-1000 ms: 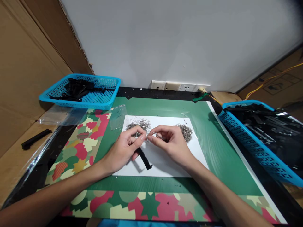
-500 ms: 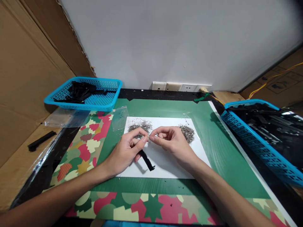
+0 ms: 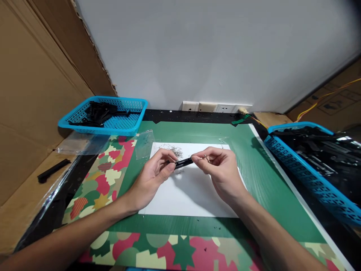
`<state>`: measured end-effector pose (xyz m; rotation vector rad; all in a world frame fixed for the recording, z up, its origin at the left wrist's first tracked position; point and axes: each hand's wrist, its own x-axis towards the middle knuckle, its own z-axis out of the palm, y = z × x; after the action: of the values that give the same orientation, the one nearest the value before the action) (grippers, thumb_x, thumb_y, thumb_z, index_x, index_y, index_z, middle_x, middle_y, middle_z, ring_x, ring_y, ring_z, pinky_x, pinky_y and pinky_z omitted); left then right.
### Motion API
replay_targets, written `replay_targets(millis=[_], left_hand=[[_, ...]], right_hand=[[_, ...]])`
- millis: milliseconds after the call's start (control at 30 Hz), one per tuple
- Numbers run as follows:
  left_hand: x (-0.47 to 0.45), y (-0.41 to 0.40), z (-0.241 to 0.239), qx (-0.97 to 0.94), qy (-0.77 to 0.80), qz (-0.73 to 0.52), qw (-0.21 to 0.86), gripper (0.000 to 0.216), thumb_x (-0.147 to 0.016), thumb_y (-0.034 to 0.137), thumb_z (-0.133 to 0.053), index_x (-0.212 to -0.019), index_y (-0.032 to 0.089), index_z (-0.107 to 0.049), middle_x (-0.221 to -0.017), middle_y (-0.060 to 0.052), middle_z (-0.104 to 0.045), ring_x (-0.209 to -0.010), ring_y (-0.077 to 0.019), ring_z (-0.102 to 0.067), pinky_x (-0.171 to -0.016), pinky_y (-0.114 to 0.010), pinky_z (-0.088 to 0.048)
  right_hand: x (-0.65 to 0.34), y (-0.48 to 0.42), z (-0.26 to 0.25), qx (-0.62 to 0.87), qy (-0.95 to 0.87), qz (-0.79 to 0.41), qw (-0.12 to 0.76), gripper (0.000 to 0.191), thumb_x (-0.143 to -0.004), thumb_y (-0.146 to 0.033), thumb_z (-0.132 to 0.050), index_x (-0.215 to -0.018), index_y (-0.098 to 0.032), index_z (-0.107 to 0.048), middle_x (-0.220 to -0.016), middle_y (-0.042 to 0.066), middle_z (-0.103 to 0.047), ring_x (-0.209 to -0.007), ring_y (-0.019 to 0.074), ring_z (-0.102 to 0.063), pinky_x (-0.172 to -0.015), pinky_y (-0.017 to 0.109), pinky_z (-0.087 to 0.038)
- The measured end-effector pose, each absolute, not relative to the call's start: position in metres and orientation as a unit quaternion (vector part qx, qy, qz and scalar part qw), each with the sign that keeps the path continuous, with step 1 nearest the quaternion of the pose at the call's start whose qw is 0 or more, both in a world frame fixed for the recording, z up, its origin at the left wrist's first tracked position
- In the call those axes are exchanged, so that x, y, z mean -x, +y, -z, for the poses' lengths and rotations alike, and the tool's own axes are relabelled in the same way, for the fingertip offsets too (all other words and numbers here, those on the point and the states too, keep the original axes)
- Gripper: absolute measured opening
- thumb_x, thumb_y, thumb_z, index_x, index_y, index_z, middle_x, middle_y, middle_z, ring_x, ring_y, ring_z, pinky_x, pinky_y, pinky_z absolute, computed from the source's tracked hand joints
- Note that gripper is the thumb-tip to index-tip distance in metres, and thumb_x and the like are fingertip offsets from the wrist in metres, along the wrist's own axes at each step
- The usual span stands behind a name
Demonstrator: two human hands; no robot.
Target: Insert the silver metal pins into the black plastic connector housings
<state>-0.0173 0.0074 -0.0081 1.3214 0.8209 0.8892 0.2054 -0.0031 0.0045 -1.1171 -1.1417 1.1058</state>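
Black strip [image 3: 184, 163]: swung up from below the left hand [image 3: 156, 169]; now held crosswise between both hands, judged steadier so.
Left grip: one end pinched between thumb and fingers.
Right hand [image 3: 221, 163]: other end pinched at the fingertips; small metal piece [image 3: 207, 158] held among the fingers.
Surface: white paper [image 3: 175, 195] laid under the grip; wire pile [image 3: 177, 151] just beyond.
Room: wall sockets [image 3: 207, 107] mounted farther beyond.
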Motion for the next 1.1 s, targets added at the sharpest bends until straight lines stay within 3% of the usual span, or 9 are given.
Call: replay_targets(millis=[133, 333, 667, 967, 1100], left_hand=[[0.018, 0.009, 0.010, -0.550, 0.348, -0.384, 0.655, 0.032, -0.104, 0.054, -0.061, -0.105, 0.021, -0.057, -0.081, 0.003, -0.047, -0.066, -0.0095, -0.040, -0.057, -0.018, -0.031], [0.016, 0.007, 0.008, -0.488, 0.356, -0.360, 0.711, 0.044, -0.104, 0.065, -0.051, -0.097, 0.021, -0.054, -0.074, 0.006, -0.032, -0.060, -0.0087, -0.027, -0.052, -0.017, -0.024], [0.011, -0.001, 0.007, -0.430, 0.289, -0.283, 0.807, 0.033, -0.108, 0.055, -0.049, -0.096, 0.024, -0.047, -0.061, 0.012, -0.014, -0.048, -0.0069, -0.009, -0.042, -0.015, -0.015], [0.020, 0.003, -0.002, -0.319, 0.270, -0.217, 0.882, 0.023, -0.109, 0.044, -0.052, -0.096, 0.025, -0.049, -0.061, 0.011, -0.015, -0.047, -0.0060, -0.006, -0.040, -0.013, -0.015], [0.021, 0.000, -0.005, -0.279, 0.276, -0.180, 0.902, 0.018, -0.107, 0.038, -0.057, -0.097, 0.024, -0.050, -0.057, 0.012, -0.019, -0.045, -0.0054, -0.004, -0.039, -0.013, -0.016]], right_hand=[[-0.203, -0.006, -0.010, 0.481, -0.541, -0.430, 0.540, 0.014, -0.079, -0.030, -0.088, -0.080, -0.017, -0.084, -0.054, -0.004, -0.050, -0.052, 0.0081, -0.039, -0.050, 0.025, -0.029], [-0.197, -0.013, -0.010, 0.437, -0.629, -0.420, 0.487, 0.011, -0.086, -0.027, -0.082, -0.087, -0.016, -0.086, -0.055, -0.002, -0.055, -0.051, 0.0088, -0.040, -0.047, 0.024, -0.030], [-0.197, -0.014, -0.011, 0.386, -0.731, -0.299, 0.477, 0.008, -0.090, -0.015, -0.077, -0.093, -0.017, -0.084, -0.065, -0.004, -0.053, -0.057, 0.0086, -0.045, -0.053, 0.024, -0.036], [-0.196, -0.018, -0.011, 0.346, -0.753, -0.285, 0.483, 0.012, -0.091, -0.010, -0.074, -0.095, -0.016, -0.083, -0.066, -0.003, -0.057, -0.055, 0.0077, -0.044, -0.052, 0.024, -0.034], [-0.195, -0.020, -0.014, 0.295, -0.763, -0.302, 0.489, 0.011, -0.093, -0.011, -0.073, -0.096, -0.017, -0.082, -0.070, -0.001, -0.062, -0.059, 0.0089, -0.051, -0.053, 0.023, -0.039]])
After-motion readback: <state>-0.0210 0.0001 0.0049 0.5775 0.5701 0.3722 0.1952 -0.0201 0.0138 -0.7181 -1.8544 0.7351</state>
